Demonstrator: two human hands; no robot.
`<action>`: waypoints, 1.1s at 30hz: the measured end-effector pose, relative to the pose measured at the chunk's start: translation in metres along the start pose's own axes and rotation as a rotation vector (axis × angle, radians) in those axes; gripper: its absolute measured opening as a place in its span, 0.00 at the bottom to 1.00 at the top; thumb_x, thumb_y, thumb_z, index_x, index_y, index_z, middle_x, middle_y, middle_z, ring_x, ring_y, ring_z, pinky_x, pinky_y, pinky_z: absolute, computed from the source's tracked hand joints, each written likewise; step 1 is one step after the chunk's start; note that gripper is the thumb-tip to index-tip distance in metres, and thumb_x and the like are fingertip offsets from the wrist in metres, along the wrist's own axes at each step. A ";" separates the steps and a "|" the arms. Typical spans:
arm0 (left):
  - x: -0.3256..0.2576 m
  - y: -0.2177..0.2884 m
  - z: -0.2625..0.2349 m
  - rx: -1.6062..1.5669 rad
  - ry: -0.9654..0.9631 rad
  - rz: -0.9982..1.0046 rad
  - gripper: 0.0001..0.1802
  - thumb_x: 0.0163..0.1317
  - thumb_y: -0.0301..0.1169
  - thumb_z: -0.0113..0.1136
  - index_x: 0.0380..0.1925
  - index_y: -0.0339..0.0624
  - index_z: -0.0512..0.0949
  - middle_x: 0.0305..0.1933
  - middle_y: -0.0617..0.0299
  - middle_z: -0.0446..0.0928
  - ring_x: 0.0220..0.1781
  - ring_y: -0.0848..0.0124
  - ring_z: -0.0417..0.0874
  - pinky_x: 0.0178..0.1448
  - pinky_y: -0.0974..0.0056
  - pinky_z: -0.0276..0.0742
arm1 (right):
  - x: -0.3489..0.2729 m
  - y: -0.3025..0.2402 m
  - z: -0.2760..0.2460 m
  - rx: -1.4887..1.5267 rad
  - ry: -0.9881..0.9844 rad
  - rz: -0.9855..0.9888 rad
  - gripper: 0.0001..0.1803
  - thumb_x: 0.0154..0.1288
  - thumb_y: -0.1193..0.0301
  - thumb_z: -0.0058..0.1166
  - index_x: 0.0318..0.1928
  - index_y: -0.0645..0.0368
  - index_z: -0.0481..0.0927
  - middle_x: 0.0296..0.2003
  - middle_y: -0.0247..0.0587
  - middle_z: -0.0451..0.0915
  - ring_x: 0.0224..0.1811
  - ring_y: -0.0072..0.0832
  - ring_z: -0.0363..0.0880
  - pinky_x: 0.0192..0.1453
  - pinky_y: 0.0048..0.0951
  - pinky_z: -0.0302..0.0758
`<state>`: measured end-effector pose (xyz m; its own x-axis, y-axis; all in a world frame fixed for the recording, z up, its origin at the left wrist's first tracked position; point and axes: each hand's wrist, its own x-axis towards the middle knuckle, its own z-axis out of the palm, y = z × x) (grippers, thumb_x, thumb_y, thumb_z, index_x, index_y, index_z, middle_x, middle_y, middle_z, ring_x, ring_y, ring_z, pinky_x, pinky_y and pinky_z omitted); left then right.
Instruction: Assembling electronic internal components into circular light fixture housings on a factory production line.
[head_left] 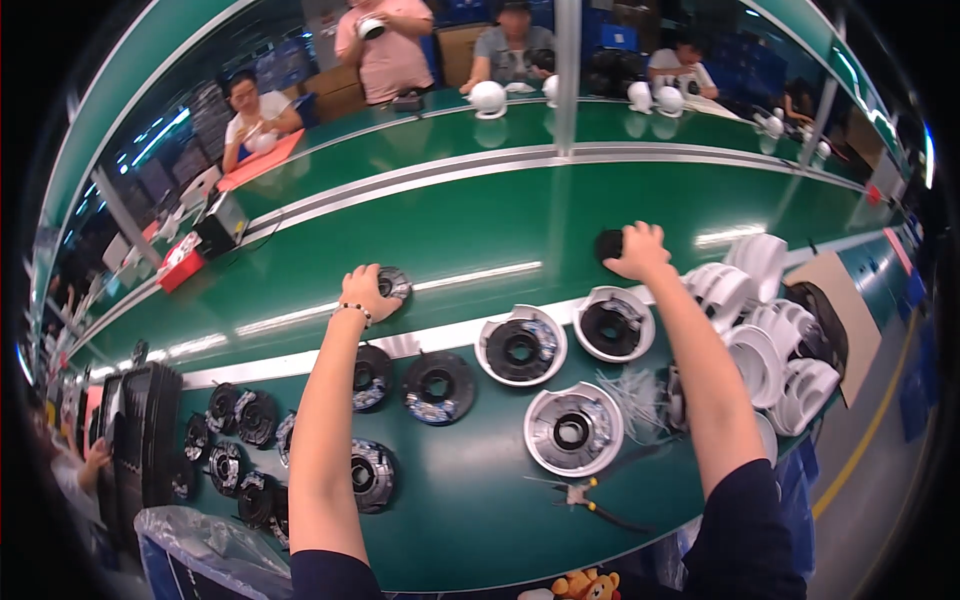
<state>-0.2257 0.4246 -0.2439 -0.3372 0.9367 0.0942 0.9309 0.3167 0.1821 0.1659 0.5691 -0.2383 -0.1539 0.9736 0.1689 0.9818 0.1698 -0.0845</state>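
Note:
Both my arms reach out over the green belt. My left hand, a beaded bracelet on its wrist, is closed on the edge of a black round part with components on its face. Farther right, my right hand grips a dark round part by its right side; its details are too dark to make out. Between and below my arms are white round housings with black ring-shaped parts inside. A loose black ring part lies left of them. Near the bench's front edge are cutting pliers with yellow-and-black handles.
Translucent cable ties lie beside stacked white housings on the right. Several more black round parts and a black crate are at left. Co-workers sit and stand across the belt, behind a metal post.

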 end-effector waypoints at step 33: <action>-0.279 0.035 -0.070 0.202 -0.288 0.661 0.15 0.30 0.37 0.65 0.20 0.41 0.78 0.38 0.60 0.76 0.41 0.65 0.73 0.42 0.63 0.67 | -0.311 -0.126 -0.159 0.714 -0.019 -1.590 0.19 0.36 0.77 0.52 0.37 0.64 0.76 0.31 0.42 0.75 0.38 0.43 0.74 0.39 0.36 0.73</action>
<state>-0.1087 0.1641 -0.1948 0.3258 0.9345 -0.1433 0.9438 -0.3305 -0.0097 0.1073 0.2201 -0.1241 -0.8439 -0.1944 0.5000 -0.3517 0.9043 -0.2419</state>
